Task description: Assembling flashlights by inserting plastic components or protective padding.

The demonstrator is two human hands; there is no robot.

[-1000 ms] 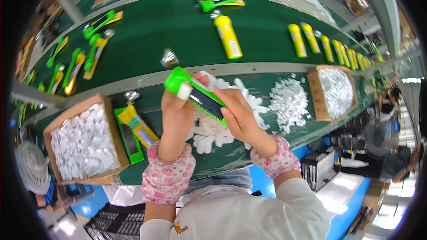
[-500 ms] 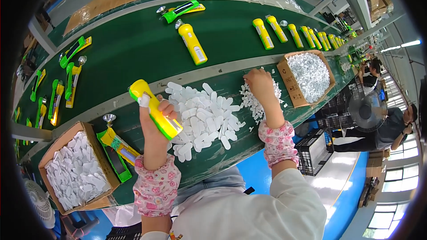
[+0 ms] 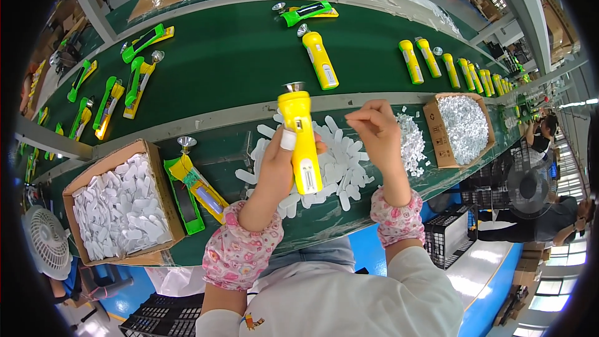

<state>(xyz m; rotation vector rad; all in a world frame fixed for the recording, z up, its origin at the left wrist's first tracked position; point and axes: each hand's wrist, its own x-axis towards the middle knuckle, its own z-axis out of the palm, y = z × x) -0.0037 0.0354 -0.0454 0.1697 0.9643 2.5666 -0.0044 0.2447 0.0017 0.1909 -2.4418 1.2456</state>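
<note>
My left hand point(image 3: 277, 165) is wrapped round a yellow flashlight point(image 3: 302, 140), raised above the bench. The flashlight's silver reflector points away from me, and its face with the switch and a pale slotted panel is turned up. A white wrap covers one of the left fingers. Right of the flashlight, my right hand point(image 3: 377, 131) hangs in a pinch with thumb and fingertips together; whatever they hold is too small to make out. Below the hands spreads a heap of white oval pieces point(image 3: 340, 165). A smaller heap of tiny white pieces point(image 3: 412, 143) lies beside the right hand.
A carton of white oval pieces point(image 3: 176, 209) stands at left, near an opened green-and-yellow flashlight point(image 3: 196, 190). At right is a carton of tiny pieces point(image 3: 439, 134). Beyond the metal rail, a green belt point(image 3: 231, 56) carries several flashlights. A fan and people are farther right.
My right hand has lifted off the heap of tiny pieces and come left toward the flashlight. My left hand has turned the flashlight, bringing its switch side up. The view has shifted left.
</note>
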